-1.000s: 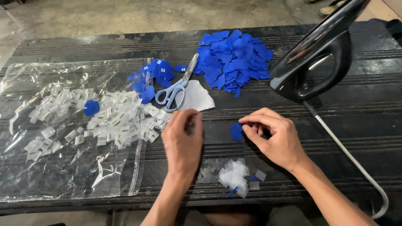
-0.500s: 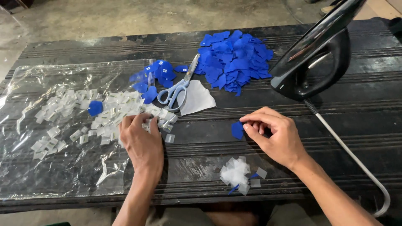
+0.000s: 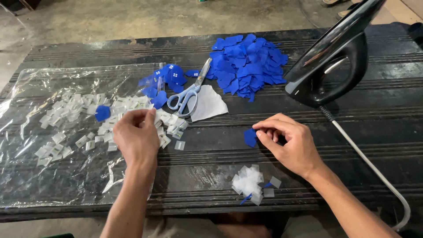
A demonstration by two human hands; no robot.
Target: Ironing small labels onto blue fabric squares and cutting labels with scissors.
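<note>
- here, your left hand (image 3: 135,137) sits over the heap of small clear-white tabs (image 3: 83,117) spread on the clear plastic sheet (image 3: 44,176), fingers curled in at the heap's right edge; you cannot tell whether a tab is actually pinched, since the back of the hand hides the fingertips.
- your right hand (image 3: 293,143) rests on the dark table (image 3: 211,154) right of centre, thumb and forefinger closed on the edge of a single blue fabric piece (image 3: 250,137) lying flat on the boards.
- the plastic sheet covers the table's left half and serves as the only holder here: it carries the white tabs, one stray blue piece (image 3: 102,113) among them, and a few blue pieces with white marks (image 3: 169,76) at its far right corner.
- the scissors (image 3: 190,91), pale blue handles toward you, lie near the table's middle, partly on a white scrap (image 3: 211,105).
- a big pile of blue pieces (image 3: 249,64) sits toward the far edge, right of the scissors.
- a black iron (image 3: 330,66) stands at the far right, its cord (image 3: 374,172) trailing toward the near right corner.
- a small clump of white trimmings (image 3: 250,183) lies by the near edge, between your forearms.
</note>
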